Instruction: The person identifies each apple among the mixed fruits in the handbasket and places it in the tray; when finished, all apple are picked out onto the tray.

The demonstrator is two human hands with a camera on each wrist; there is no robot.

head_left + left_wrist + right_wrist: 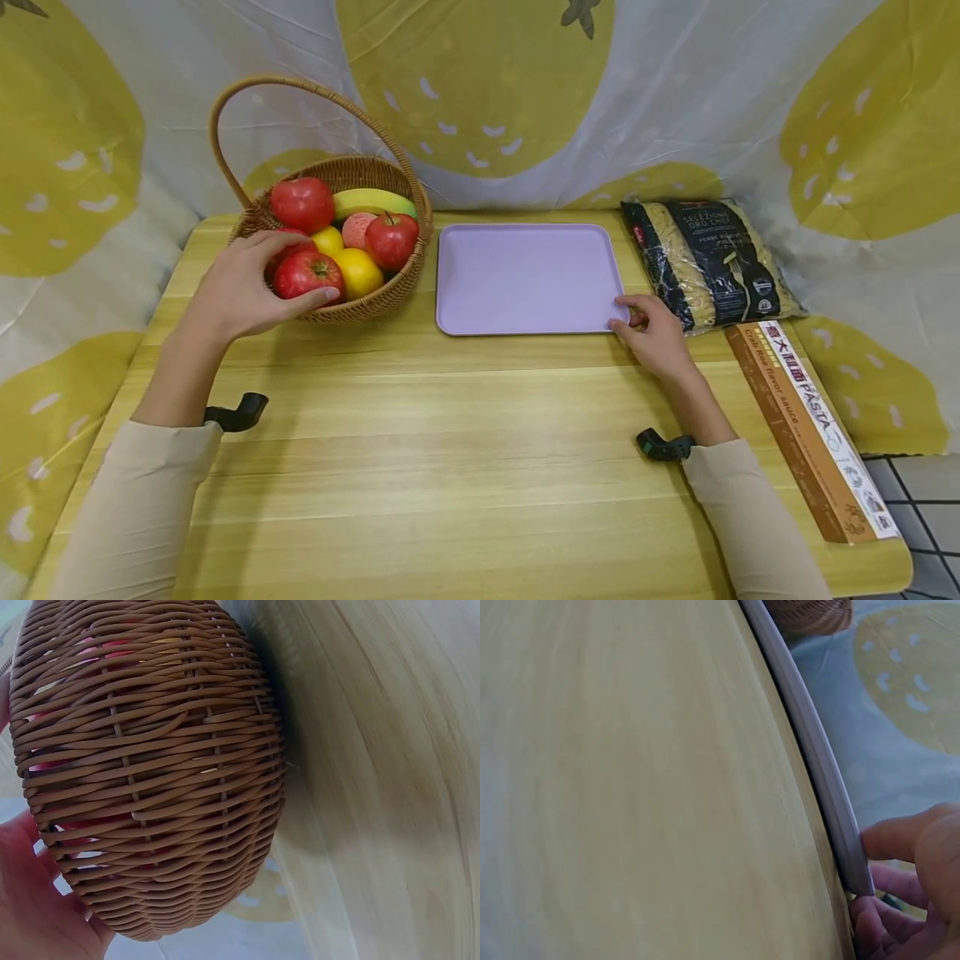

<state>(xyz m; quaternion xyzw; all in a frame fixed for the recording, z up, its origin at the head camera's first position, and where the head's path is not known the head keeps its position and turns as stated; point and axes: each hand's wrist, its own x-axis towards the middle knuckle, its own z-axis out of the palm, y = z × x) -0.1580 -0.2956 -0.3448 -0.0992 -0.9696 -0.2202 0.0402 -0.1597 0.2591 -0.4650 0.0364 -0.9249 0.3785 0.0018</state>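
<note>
A: From the head view, what is each hand doing?

B: The left hand (243,279) is curved round the front red apple (310,277), thumb at its near side. The apple sits in the wicker basket (367,307), at its left front. The right hand (656,333) pinches the near right corner of the lilac tray (528,279), which lies flat on the table (420,433).

A: What lies around the apple?

B: Two yellow fruits (358,273) just beside it, with a pink fruit (358,229) and a banana (375,202) farther back. The pasta bag (720,262) lies right of the tray.

A: How would the apple handle?

B: Firm, I'd judge, fairly light, its glossy skin a little slippery and easy to bruise. Best held round its widest part, thumb opposite fingers, clear of its neighbours.

A: And the left wrist view?

B: Mostly basket weave, red showing through the gaps. Part of the left hand is at the rim, but I can't tell from here how the fingertips meet the apple.

A: The right wrist view?

B: The tray edge-on, a finger against its rim and others near the underside. It looks thin, stiff and light; the corner rim suits a pinch.
</note>
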